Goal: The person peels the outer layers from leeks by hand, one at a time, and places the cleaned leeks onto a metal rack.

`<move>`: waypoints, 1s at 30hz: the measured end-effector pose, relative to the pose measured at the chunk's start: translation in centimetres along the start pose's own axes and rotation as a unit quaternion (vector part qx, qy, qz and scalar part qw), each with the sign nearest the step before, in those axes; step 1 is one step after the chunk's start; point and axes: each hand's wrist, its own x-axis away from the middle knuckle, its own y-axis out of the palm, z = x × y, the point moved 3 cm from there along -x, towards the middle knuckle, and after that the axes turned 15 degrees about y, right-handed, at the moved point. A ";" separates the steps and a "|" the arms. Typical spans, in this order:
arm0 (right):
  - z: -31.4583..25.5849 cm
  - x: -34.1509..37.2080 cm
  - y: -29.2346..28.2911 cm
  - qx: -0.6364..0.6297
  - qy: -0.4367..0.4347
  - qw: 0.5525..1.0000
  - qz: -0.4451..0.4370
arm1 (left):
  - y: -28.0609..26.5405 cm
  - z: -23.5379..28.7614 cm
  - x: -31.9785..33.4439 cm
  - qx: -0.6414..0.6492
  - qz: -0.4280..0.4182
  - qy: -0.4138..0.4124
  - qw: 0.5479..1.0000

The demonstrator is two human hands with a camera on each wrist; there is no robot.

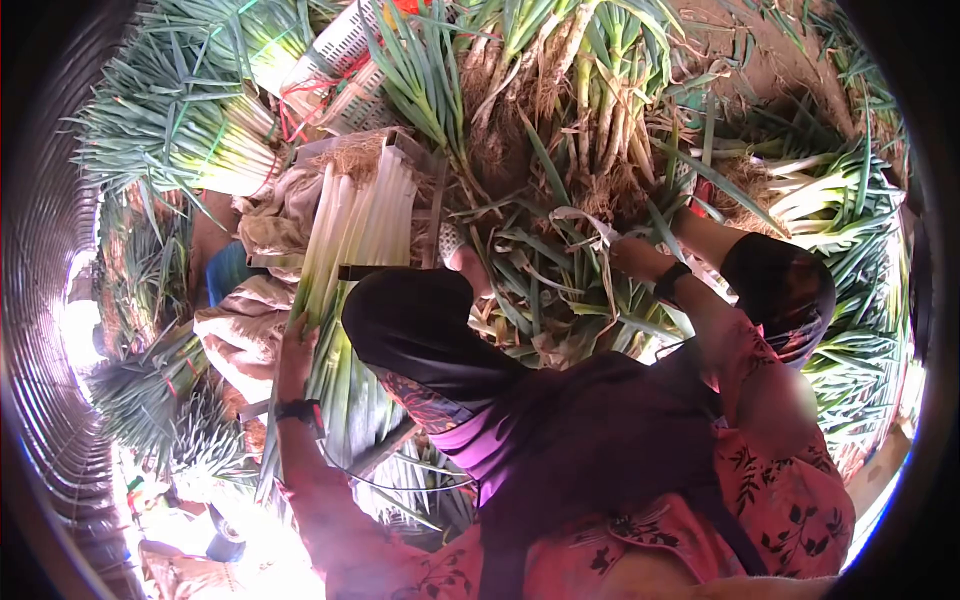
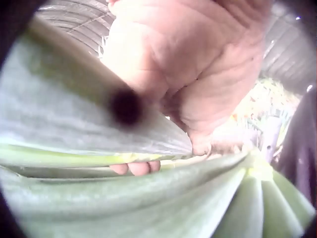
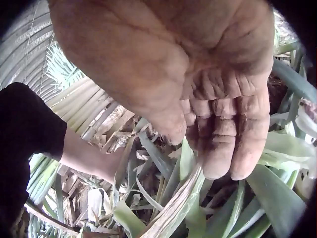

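My left hand (image 1: 297, 355) grips a leek (image 1: 318, 245) at the left edge of a row of leeks with long white stems. In the left wrist view, the thumb side of this hand (image 2: 183, 64) lies over a broad leaf (image 2: 74, 114), with fingertips (image 2: 139, 167) showing beneath it. My right hand (image 1: 640, 258) is above a heap of loose leaves, holding a pale, withered leaf (image 1: 611, 290) that hangs down. In the right wrist view its fingers are curled, and the dry leaf (image 3: 173, 208) runs up to the fingertips (image 3: 218, 166).
Rooty leeks (image 1: 610, 130) stand upright beyond the loose leaves. Tied bundles (image 1: 225, 145) lie at upper left, near a white crate (image 1: 345, 45). More leeks (image 1: 845, 200) are stacked at right. Crumpled sacking (image 1: 250, 320) borders the row. My bare feet are between the piles.
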 end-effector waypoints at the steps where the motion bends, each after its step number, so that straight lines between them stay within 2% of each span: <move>1: 0.0 0.0 0.0 0.004 0.003 1.000 -0.003 | 1.0 -0.7 -0.5 -0.031 0.005 0.031 0.999; 2: 0.1 0.0 0.1 0.001 0.007 1.000 -0.004 | 1.6 -1.4 -0.9 -0.061 0.009 0.062 0.996; 3: -0.2 0.0 0.1 0.013 -0.011 1.000 0.016 | 2.0 0.2 -2.2 -0.108 0.023 0.098 0.989; 4: -0.5 -0.1 0.1 0.026 -0.028 0.999 0.036 | 2.7 -2.4 -3.3 -0.105 0.018 0.099 0.989; 5: -0.8 -0.4 0.2 0.033 -0.044 0.998 0.038 | 3.4 -7.1 -4.7 0.038 0.084 0.133 0.987; 6: 1.4 -3.1 2.2 -0.008 -0.089 0.993 -0.075 | 4.8 -9.4 -6.2 0.187 0.144 0.166 0.958; 7: -0.8 -1.5 0.3 0.030 -0.003 0.999 -0.012 | 2.9 -4.4 -7.4 -0.057 -0.022 -0.012 0.998; 9: 1.0 -4.8 2.6 0.169 -0.198 0.961 0.090 | 1.6 -4.8 -9.4 -0.241 -0.170 0.105 0.950; 10: -2.6 -1.9 -1.2 0.119 -0.147 0.976 0.105 | 0.8 -4.5 -11.0 -0.271 -0.125 0.124 0.946; 11: -2.4 -3.4 -1.4 0.057 -0.160 0.977 0.127 | 0.0 -3.3 -12.5 -0.301 -0.079 0.139 0.940; 12: -3.1 -3.6 -2.1 0.061 -0.151 0.978 0.128 | -0.3 3.7 -13.5 -0.267 -0.021 0.088 0.959; 13: -3.9 -3.6 -3.4 -0.035 -0.083 0.989 0.113 | -0.6 11.2 -14.3 -0.227 0.043 0.041 0.972; 14: -4.4 -3.8 -4.3 -0.131 -0.014 0.986 0.099 | -0.5 12.6 -16.5 -0.174 0.094 0.255 0.947; 15: -4.7 -4.4 -4.6 -0.130 -0.007 0.987 0.100 | 1.2 21.1 -15.9 -0.054 0.097 0.221 0.969; 17: -4.8 -5.5 -6.1 -0.279 0.008 0.948 0.150 | 4.5 28.5 -16.5 0.086 0.072 0.216 0.970; 18: -5.0 -6.2 -6.8 -0.275 0.012 0.949 0.154 | 6.1 31.3 -16.9 0.048 0.048 0.250 0.966; 19: -5.2 -7.1 -7.7 -0.353 0.028 0.922 0.156 | 7.9 33.5 -17.0 0.064 0.028 0.269 0.961; 20: -5.5 -8.1 -8.6 -0.428 0.044 0.889 0.157 | 9.6 35.1 -17.1 0.128 0.000 0.247 0.960; 21: -5.8 -9.2 -9.4 -0.537 0.063 0.831 0.134 | 11.0 35.7 -17.4 0.204 -0.015 0.238 0.950; 22: -6.4 -10.5 -10.5 -0.534 0.064 0.832 0.137 | 12.1 35.8 -18.0 0.278 -0.032 0.227 0.933; 24: -6.7 -13.3 -13.6 -0.649 0.063 0.738 0.173 | 13.0 35.5 -18.3 0.219 -0.052 0.287 0.931; 25: -6.6 -15.6 -14.5 -0.677 0.047 0.716 0.163 | 12.9 36.2 -18.0 0.222 -0.060 0.285 0.931; 26: -6.3 -17.6 -15.3 -0.643 0.093 0.740 0.174 | 13.3 35.8 -18.2 0.234 -0.056 0.298 0.924; 28: -6.7 -21.3 -17.2 -0.626 0.115 0.753 0.167 | 12.8 36.5 -18.5 0.234 -0.054 0.299 0.924; 29: -7.2 -22.0 -18.2 -0.637 0.070 0.745 0.187 | 12.8 36.4 -18.7 0.233 -0.049 0.302 0.923; 30: -8.0 -22.0 -19.4 -0.702 0.135 0.677 0.175 | 12.9 36.1 -18.8 0.257 -0.057 0.288 0.921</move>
